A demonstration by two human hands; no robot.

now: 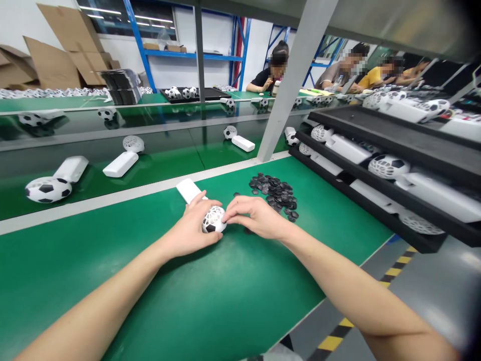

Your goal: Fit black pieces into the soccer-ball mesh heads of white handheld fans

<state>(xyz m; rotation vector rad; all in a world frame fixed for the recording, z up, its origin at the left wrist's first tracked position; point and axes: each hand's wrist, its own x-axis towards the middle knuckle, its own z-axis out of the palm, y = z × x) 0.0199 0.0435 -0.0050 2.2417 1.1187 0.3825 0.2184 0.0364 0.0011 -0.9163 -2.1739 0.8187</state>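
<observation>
A small white soccer-ball shell (213, 219) with lattice openings and some black patches rests low over the green table. My left hand (193, 223) is wrapped around its left side, thumb in front and fingers behind. At the ball's right side, my right hand (251, 215) is pinched, its fingertips touching the shell around a small black piece, mostly hidden. A white rectangular block (189, 190) lies just behind my left hand and seems joined to the ball, though the hand covers the join. Right of my right hand is a loose pile of black patches (276, 192).
Behind a pale rail, a green conveyor (180, 155) carries several ball-and-block units. Stacked black trays (376, 185) with more units stand at the right. A grey post (289, 85) rises from the rail. Several people (270, 70) sit at the far side, beyond the conveyor.
</observation>
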